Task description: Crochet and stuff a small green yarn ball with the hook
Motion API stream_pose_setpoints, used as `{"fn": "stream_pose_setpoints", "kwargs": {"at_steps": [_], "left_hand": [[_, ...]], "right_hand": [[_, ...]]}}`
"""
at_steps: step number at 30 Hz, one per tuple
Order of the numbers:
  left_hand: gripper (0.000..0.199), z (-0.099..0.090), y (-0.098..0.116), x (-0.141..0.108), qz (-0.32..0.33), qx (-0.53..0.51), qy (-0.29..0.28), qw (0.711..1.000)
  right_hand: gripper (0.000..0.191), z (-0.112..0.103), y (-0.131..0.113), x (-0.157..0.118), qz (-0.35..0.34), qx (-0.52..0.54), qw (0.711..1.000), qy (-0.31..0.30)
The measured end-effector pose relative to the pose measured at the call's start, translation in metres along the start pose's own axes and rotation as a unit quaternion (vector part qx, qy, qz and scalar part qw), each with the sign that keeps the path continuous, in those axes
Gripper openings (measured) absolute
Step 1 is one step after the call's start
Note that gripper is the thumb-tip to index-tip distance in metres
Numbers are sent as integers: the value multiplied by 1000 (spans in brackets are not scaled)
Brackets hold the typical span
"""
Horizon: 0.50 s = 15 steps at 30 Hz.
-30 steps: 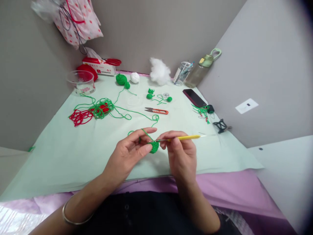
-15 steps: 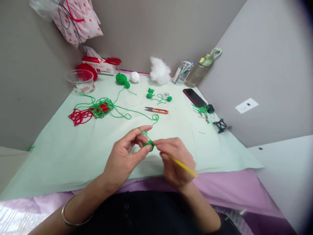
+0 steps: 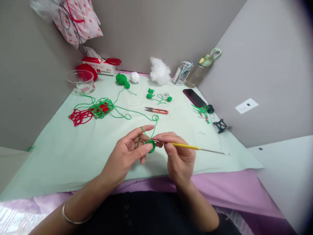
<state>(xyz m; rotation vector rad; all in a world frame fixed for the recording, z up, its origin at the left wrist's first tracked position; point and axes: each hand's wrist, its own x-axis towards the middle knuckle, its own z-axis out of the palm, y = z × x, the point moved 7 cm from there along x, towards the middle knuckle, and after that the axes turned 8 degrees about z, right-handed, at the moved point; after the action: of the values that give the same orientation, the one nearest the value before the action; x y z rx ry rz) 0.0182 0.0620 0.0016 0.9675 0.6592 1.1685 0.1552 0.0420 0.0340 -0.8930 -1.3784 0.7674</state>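
Note:
Between thumb and fingers, my left hand [image 3: 126, 151] pinches a small round green crocheted piece [image 3: 152, 147]. Green yarn [image 3: 144, 131] loops over its raised index finger and runs back to the tangle on the table. My right hand [image 3: 179, 156] is closed on a crochet hook [image 3: 186, 146] with a yellow handle. The hook's left tip meets the top edge of the green piece, and its bare metal end points right. The fingertips of both hands are close together.
Orange thread snips [image 3: 160, 111] lie beyond my hands. Tangled green and red yarn [image 3: 100, 109] is at the left. Farther back are white stuffing [image 3: 159, 71], yarn balls [image 3: 121, 78] and a bottle [image 3: 201, 70]. A phone [image 3: 195, 97] lies at the right.
The hook has swung from slanting down to the right to nearly level, its far end now sharp. My right hand has turned with it. The green piece shows more and the yarn stands straighter.

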Motion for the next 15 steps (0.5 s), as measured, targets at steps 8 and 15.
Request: {"fn": "stream_pose_setpoints", "kwargs": {"at_steps": [8,15], "left_hand": [[40,3,-15,0,-114,-134,-13,984],[35,0,-2,2,-21,-42,-19,999]], "right_hand": [[33,2,-15,-17,-140,-197,970,18],[17,-4,7,2,50,79,996,4]]}}
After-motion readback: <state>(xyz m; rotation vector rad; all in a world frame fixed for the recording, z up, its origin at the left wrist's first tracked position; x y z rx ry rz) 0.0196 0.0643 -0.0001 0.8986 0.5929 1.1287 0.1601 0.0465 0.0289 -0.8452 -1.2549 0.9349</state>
